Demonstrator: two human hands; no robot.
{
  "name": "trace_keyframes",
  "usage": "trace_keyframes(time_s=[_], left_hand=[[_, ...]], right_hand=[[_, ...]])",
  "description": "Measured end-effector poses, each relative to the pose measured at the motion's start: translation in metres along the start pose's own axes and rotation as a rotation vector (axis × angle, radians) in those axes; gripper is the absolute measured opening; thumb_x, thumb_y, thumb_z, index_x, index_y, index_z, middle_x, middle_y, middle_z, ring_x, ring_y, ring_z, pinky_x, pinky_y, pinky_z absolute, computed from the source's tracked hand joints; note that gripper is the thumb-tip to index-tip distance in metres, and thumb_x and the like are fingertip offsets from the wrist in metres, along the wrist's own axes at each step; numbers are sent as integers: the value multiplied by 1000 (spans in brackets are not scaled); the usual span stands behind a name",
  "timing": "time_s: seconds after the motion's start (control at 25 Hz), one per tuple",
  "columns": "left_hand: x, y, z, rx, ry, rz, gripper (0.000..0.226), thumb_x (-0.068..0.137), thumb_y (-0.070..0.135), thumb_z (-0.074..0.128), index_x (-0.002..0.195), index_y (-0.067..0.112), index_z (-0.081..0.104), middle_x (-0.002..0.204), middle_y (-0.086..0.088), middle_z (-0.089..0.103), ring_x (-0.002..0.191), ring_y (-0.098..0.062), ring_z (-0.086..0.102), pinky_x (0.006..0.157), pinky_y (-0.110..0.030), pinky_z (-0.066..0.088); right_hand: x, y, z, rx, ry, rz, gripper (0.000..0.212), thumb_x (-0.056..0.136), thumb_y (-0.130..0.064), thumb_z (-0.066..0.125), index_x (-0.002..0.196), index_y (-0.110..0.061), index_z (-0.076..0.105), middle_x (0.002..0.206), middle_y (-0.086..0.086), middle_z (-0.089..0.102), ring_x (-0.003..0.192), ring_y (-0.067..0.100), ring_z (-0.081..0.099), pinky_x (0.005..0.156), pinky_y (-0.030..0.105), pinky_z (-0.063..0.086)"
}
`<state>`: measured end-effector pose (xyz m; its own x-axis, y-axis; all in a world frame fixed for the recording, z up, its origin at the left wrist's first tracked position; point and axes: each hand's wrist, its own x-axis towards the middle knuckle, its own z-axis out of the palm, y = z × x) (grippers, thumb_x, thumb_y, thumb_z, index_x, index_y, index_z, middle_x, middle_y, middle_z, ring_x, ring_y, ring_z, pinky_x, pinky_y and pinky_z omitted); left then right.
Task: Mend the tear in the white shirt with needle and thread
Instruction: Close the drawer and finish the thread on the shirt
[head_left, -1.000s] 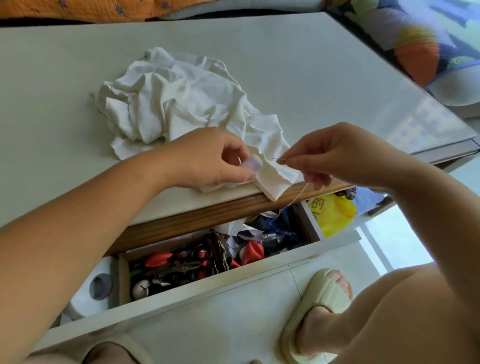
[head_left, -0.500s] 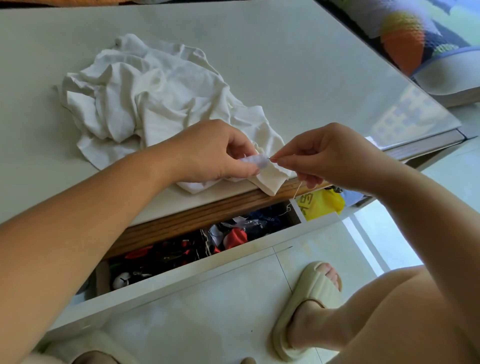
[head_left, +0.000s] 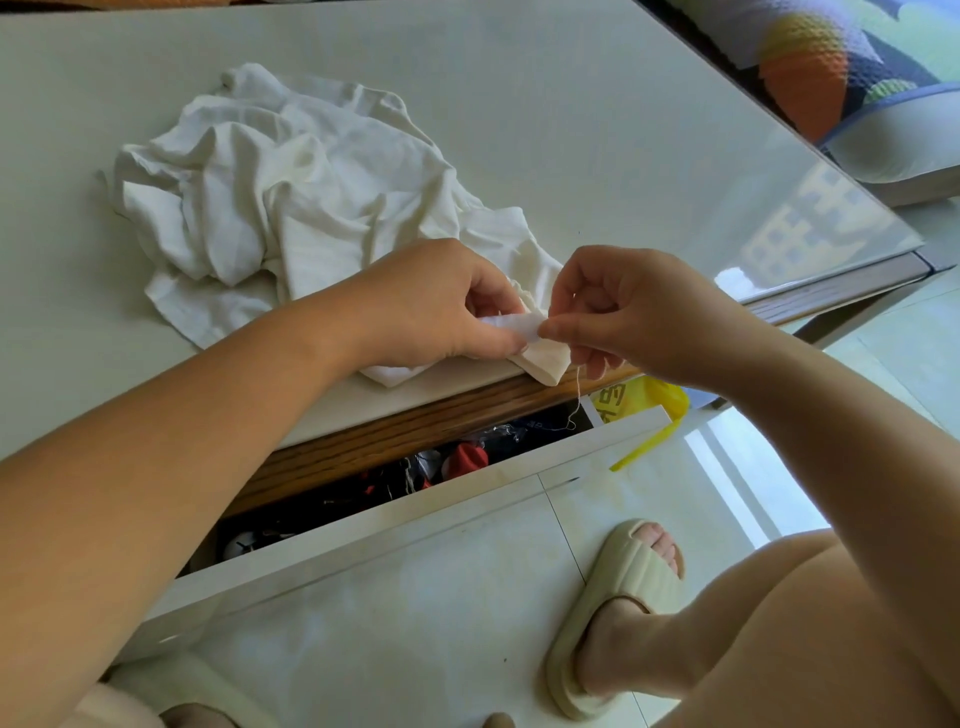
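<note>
Left hand (head_left: 441, 306) pinches shirt (head_left: 291, 208), right hand (head_left: 639, 312) thread (head_left: 577, 395), drawer (head_left: 363, 540) below

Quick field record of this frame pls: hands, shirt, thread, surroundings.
left hand: pinches a fold of the crumpled white cotton shirt at the table's near edge
right hand: fingertips pinched at that fold, on the thin pale thread
thread: hangs below the right hand toward the drawer
needle: not discernible
shirt bulk: heaped on the glossy pale table
white-fronted drawer: open, cluttered
floor: beige foam slipper on a foot; yellow plastic bag past the drawer
</note>
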<state>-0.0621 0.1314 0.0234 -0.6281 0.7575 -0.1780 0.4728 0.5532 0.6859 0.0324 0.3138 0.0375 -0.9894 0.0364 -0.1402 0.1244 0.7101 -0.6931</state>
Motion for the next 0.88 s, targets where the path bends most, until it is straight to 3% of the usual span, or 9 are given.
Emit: trace_keyframes(time_s=[0.2, 0.32, 0.56, 0.68, 0.76, 0.88], left_hand=[[-2, 1, -2, -77, 6, -7, 27, 78, 54, 71, 92, 33, 77, 82, 11, 73, 76, -1, 64, 59, -7, 45], [-3, 0, -2, -131, -9, -14, 27, 78, 55, 72, 91, 32, 77, 80, 9, 75, 79, -7, 70, 72, -17, 52], [-3, 1, 2, -168, -29, -16, 19, 82, 43, 74, 93, 28, 78, 80, -1, 74, 65, -4, 61, 60, -15, 47], [-6, 2, -3, -218, -60, -46, 14, 84, 33, 76, 97, 27, 77, 82, -1, 74, 64, -4, 62, 59, -14, 49], [-8, 1, -11, -275, -104, -67, 17, 85, 18, 76, 101, 24, 77, 82, -1, 75, 64, -1, 64, 61, -12, 51], [-11, -6, -19, -375, -147, -73, 23, 85, 11, 74, 106, 20, 76, 93, -5, 77, 79, -11, 70, 75, -19, 58]], right_hand=[[2, 0, -8, 157, -73, 80, 7, 89, -16, 68, 91, -10, 64, 71, 5, 74, 60, 18, 69, 55, 20, 51], [0, 0, -14, 172, -93, 122, 9, 92, -15, 64, 91, -6, 66, 75, 5, 76, 67, 20, 72, 57, 20, 53], [-3, -7, -5, 59, -22, 50, 12, 93, -15, 64, 83, -8, 65, 66, -2, 74, 49, 4, 63, 51, 13, 47], [0, -4, -2, 131, -7, 58, 9, 92, -16, 65, 84, -12, 66, 65, 0, 72, 51, 5, 62, 53, 16, 47], [1, 0, -9, 229, -90, 112, 6, 89, -17, 67, 94, -15, 69, 68, 1, 72, 57, 8, 64, 56, 18, 49], [-4, 3, -27, 237, -244, 193, 23, 78, -27, 70, 97, -13, 73, 70, 1, 71, 62, 7, 64, 60, 16, 52]])
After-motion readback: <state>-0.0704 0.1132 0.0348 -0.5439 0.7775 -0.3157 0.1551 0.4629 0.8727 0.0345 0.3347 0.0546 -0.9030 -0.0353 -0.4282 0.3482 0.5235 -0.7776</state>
